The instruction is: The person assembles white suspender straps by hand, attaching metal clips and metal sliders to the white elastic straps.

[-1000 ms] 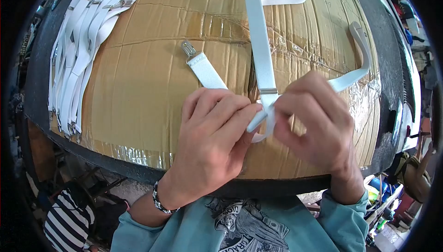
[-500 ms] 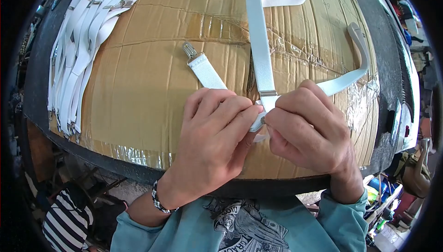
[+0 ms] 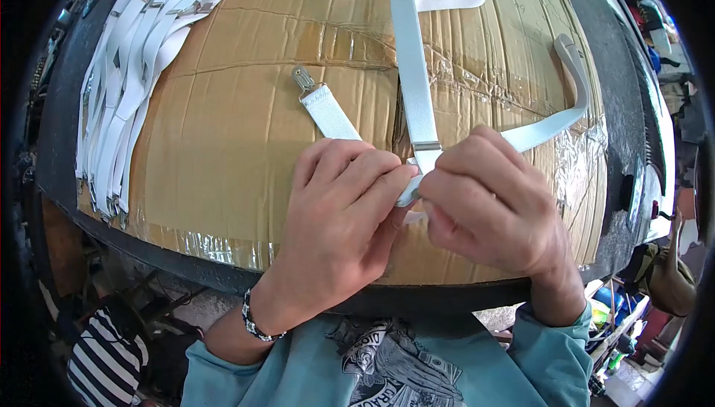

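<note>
We see a dark table (image 3: 620,105) with a curved near edge, topped by brown cardboard (image 3: 216,161) whose clear tape (image 3: 223,249) catches pale light. Below the table's left side we make out grey floor (image 3: 207,306), while blurry, colourful clutter (image 3: 620,323) crowds the right.

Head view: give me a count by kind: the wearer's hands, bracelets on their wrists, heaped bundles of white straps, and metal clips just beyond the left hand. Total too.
Hands: 2 (left hand, right hand)
Bracelet: 1
Bundle of white straps: 1 (its straps overlap too much to count singly)
Metal clip: 1
Total: 5
</note>
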`<action>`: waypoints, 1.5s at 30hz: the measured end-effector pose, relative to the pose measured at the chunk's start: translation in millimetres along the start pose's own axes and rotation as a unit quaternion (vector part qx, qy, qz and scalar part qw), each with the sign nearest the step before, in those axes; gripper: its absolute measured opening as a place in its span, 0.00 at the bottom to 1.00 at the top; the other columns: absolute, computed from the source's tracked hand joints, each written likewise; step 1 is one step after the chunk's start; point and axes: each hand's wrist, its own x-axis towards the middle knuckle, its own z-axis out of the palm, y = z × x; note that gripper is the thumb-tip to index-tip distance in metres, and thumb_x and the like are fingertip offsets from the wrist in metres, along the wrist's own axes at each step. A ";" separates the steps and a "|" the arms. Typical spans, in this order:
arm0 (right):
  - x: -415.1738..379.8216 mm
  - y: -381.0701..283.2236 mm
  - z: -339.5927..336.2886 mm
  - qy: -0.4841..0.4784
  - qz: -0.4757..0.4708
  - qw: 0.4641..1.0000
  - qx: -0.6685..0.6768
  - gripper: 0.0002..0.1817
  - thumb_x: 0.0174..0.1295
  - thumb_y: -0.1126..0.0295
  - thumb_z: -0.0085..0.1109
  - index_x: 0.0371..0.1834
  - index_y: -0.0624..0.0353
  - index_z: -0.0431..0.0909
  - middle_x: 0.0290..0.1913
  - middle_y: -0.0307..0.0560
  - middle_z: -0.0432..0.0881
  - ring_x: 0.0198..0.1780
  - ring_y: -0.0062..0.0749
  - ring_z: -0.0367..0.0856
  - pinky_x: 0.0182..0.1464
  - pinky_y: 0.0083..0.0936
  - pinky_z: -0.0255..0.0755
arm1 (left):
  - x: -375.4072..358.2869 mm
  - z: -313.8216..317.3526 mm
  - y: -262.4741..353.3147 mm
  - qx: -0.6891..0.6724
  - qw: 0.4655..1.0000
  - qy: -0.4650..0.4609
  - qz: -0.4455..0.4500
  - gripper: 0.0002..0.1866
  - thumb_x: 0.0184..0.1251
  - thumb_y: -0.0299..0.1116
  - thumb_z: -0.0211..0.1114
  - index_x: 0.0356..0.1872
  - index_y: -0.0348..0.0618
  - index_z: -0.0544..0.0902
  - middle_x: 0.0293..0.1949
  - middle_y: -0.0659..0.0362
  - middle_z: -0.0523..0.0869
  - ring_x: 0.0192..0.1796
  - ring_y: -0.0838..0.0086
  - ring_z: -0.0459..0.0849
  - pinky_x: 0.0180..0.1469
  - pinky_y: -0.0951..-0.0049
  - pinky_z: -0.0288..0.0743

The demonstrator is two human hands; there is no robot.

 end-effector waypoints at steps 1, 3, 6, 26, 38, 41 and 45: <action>-2.4 3.9 1.0 0.000 0.002 1.000 -0.003 0.19 0.38 0.87 0.69 0.38 0.65 0.82 0.34 0.48 0.79 0.29 0.41 0.79 0.29 0.33 0.74 | 0.2 1.0 0.6 0.002 1.000 0.001 0.000 0.22 0.54 0.24 0.73 0.53 0.37 0.83 0.48 0.58 0.83 0.53 0.59 0.80 0.61 0.53 0.68; -4.3 6.7 -1.7 0.002 0.019 1.000 -0.014 0.18 0.39 0.87 0.69 0.38 0.65 0.82 0.34 0.48 0.79 0.30 0.42 0.80 0.30 0.33 0.74 | 2.0 3.3 0.4 0.000 1.000 0.015 -0.001 0.21 0.54 0.23 0.72 0.52 0.37 0.84 0.47 0.58 0.84 0.52 0.58 0.81 0.59 0.54 0.69; -5.2 13.3 -11.6 -0.001 0.057 0.998 -0.035 0.18 0.39 0.87 0.70 0.37 0.64 0.83 0.34 0.48 0.80 0.31 0.41 0.81 0.31 0.33 0.75 | 0.9 4.4 0.5 -0.015 0.999 0.033 -0.006 0.18 0.55 0.22 0.70 0.50 0.37 0.85 0.46 0.57 0.86 0.51 0.56 0.81 0.55 0.56 0.70; 1.0 -5.6 -2.5 0.022 0.049 0.998 0.021 0.16 0.41 0.86 0.71 0.37 0.65 0.84 0.36 0.49 0.82 0.33 0.41 0.82 0.33 0.34 0.76 | 1.0 0.8 -1.9 -0.007 1.000 0.003 -0.002 0.22 0.54 0.24 0.73 0.52 0.37 0.84 0.47 0.58 0.83 0.53 0.58 0.80 0.60 0.54 0.69; -5.7 8.9 -11.3 0.004 0.096 0.995 -0.016 0.16 0.42 0.86 0.71 0.36 0.63 0.83 0.36 0.48 0.82 0.35 0.41 0.83 0.36 0.33 0.77 | 1.8 2.0 1.9 -0.024 0.999 0.027 -0.024 0.15 0.58 0.24 0.72 0.47 0.37 0.86 0.45 0.56 0.86 0.49 0.55 0.81 0.55 0.57 0.70; -0.2 -0.8 -2.1 0.015 0.051 0.998 0.034 0.17 0.43 0.85 0.73 0.39 0.63 0.84 0.38 0.49 0.83 0.35 0.41 0.84 0.36 0.34 0.78 | 1.3 0.8 -1.8 -0.010 1.000 0.012 -0.002 0.22 0.53 0.24 0.73 0.52 0.38 0.84 0.45 0.58 0.84 0.51 0.59 0.81 0.59 0.55 0.69; 1.9 -2.8 3.8 0.001 0.051 0.997 0.051 0.19 0.42 0.85 0.73 0.40 0.62 0.83 0.38 0.48 0.83 0.35 0.41 0.84 0.36 0.33 0.79 | 2.7 -1.3 -1.3 -0.011 1.000 0.014 -0.002 0.21 0.53 0.24 0.73 0.52 0.39 0.84 0.44 0.59 0.84 0.50 0.59 0.81 0.58 0.55 0.70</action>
